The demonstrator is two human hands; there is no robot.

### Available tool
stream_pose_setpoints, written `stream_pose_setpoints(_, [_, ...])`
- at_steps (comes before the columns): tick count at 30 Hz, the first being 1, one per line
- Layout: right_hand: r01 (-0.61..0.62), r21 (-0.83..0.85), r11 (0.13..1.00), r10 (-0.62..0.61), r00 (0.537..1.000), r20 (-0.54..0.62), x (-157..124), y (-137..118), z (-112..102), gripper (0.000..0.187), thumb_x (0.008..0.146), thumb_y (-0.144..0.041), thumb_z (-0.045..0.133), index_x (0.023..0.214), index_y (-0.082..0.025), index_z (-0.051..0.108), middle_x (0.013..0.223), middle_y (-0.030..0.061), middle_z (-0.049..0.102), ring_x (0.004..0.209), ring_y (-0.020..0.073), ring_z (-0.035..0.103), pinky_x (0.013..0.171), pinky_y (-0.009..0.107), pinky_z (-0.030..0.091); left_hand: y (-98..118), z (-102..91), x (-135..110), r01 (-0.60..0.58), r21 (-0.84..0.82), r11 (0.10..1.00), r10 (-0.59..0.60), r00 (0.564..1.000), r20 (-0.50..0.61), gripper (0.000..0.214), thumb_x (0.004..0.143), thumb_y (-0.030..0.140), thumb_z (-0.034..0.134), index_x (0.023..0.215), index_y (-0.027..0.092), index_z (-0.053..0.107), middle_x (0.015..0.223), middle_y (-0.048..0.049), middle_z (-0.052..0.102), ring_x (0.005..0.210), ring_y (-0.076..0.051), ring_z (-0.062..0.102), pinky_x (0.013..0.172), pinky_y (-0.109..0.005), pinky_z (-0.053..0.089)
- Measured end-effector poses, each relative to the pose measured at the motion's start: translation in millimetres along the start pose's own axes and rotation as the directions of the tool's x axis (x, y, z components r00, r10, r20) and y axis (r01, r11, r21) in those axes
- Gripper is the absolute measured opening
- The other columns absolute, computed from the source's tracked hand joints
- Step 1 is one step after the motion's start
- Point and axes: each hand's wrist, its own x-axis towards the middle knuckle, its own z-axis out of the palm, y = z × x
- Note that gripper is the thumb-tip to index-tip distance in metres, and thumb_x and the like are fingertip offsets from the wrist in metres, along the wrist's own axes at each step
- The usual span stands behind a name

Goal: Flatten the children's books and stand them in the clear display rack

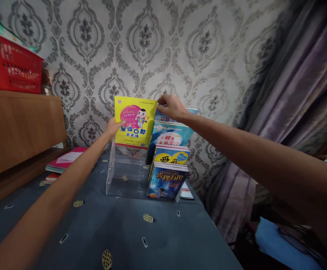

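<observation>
Yellow is the colour at the centre: a thin yellow paperback book with a cartoon child on its cover (135,122) is held upright over the top step of a clear acrylic tiered display stand (124,176), its lower edge at that back step and the wall just behind it. The left hand (113,127) grips the book's left edge, thumb pressed flat on the cover and the other fingers hidden behind. The right hand (171,106) is closed on the upper right corner, fingertips pinched together over the top edge. Two holds at opposite sides likely keep so floppy a cover square and facing forward.

The stand's left column is bare below the book. Its right column carries a stepped row of blue and yellow children's books (170,137), each overlapping the one behind so that the titles show, with a dark blue one (165,183) at the front.

The stand rests on a blue-grey patterned tablecloth (124,232). A flat pile of pink-covered books (68,159) lies to the left, beside a brown wooden cabinet (20,127) that bears a red plastic basket (11,67)
</observation>
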Motion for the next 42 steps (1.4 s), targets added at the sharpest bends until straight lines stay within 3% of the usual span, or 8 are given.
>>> stream_pose_setpoints(4, [-0.023,-0.049,0.999,0.022,1.000,-0.012,-4.2,0.1,-1.5,0.008,0.079,-0.017,0.060,0.081,-0.017,0.068,0.084,0.0080,0.073,0.083,0.0235,0.063,0.074,0.034,0.048,-5.6,3.8,4.5,-0.021,0.022,1.000,0.022,0.997,-0.081,0.053,0.060,0.041,0.087,0.103,0.014,0.070,0.089,-0.0065,0.078,0.087,-0.031,0.073,0.076,-0.039,0.061])
stream_pose_setpoints(9, [-0.021,-0.017,1.000,0.021,1.000,-0.004,-5.0,0.6,-3.6,0.008,0.080,-0.024,0.062,0.075,-0.018,0.065,0.074,0.0073,0.069,0.075,0.0216,0.061,0.071,0.034,0.046,-7.9,8.9,6.8,-0.028,0.032,0.999,0.032,0.993,-0.118,0.045,0.064,0.036,0.084,0.101,0.015,0.069,0.087,-0.0059,0.077,0.087,-0.030,0.073,0.076,-0.038,0.060])
stream_pose_setpoints(12, [-0.007,0.009,1.000,0.007,1.000,0.008,-3.3,2.7,-3.5,0.010,0.079,-0.024,0.060,0.071,-0.018,0.062,0.069,0.0058,0.066,0.070,0.0200,0.059,0.068,0.033,0.045,-5.2,8.0,4.2,-0.018,0.021,1.000,0.020,0.995,-0.098,0.048,0.062,0.038,0.085,0.101,0.014,0.068,0.088,-0.0067,0.077,0.085,-0.029,0.073,0.076,-0.039,0.060])
stream_pose_setpoints(16, [0.029,0.025,0.999,-0.028,0.999,-0.026,0.6,8.1,-0.3,0.010,0.079,-0.022,0.056,0.070,-0.018,0.058,0.066,0.0034,0.061,0.067,0.0177,0.054,0.068,0.032,0.043,1.0,2.5,-1.6,0.007,-0.007,1.000,-0.007,1.000,0.021,0.060,0.061,0.044,0.087,0.107,0.011,0.066,0.091,-0.0102,0.077,0.089,-0.031,0.074,0.082,-0.044,0.060])
stream_pose_setpoints(21, [0.067,0.055,0.996,-0.062,0.993,-0.096,6.2,15.1,3.8,0.010,0.081,-0.019,0.050,0.074,-0.018,0.057,0.073,0.0051,0.062,0.073,0.0196,0.053,0.074,0.035,0.046,5.9,-0.4,-4.4,0.020,-0.030,0.999,-0.017,0.995,0.100,0.062,0.064,0.046,0.086,0.110,0.010,0.066,0.092,-0.0113,0.077,0.091,-0.031,0.074,0.085,-0.044,0.060])
stream_pose_setpoints(28, [0.084,0.094,0.992,-0.078,0.995,-0.068,3.3,15.9,2.2,0.012,0.081,-0.017,0.050,0.083,-0.016,0.062,0.080,0.0073,0.066,0.077,0.0216,0.058,0.078,0.037,0.048,6.4,2.7,-3.8,0.025,-0.027,0.999,-0.023,0.997,0.071,0.062,0.062,0.046,0.087,0.109,0.010,0.067,0.095,-0.0116,0.078,0.084,-0.028,0.074,0.080,-0.041,0.060])
stream_pose_setpoints(34, [0.108,0.116,0.987,-0.100,0.992,-0.075,-1.5,15.0,3.9,0.025,0.080,-0.018,0.049,0.101,-0.016,0.063,0.078,0.0054,0.068,0.079,0.0220,0.062,0.078,0.036,0.050,8.3,4.2,-4.9,0.007,-0.031,0.999,-0.006,0.999,0.042,0.066,0.061,0.043,0.087,0.114,0.011,0.064,0.099,-0.0115,0.077,0.085,-0.027,0.074,0.083,-0.042,0.060])
stream_pose_setpoints(42, [0.156,0.067,0.985,-0.145,0.978,-0.151,-9.9,18.1,1.2,0.028,0.081,-0.018,0.048,0.103,-0.016,0.066,0.101,0.0118,0.073,0.095,0.0259,0.064,0.089,0.042,0.050,12.2,7.9,-7.9,-0.051,-0.021,0.998,0.052,0.998,0.023,0.062,0.065,0.040,0.085,0.115,0.013,0.059,0.103,-0.0113,0.076,0.089,-0.027,0.074,0.084,-0.043,0.060])
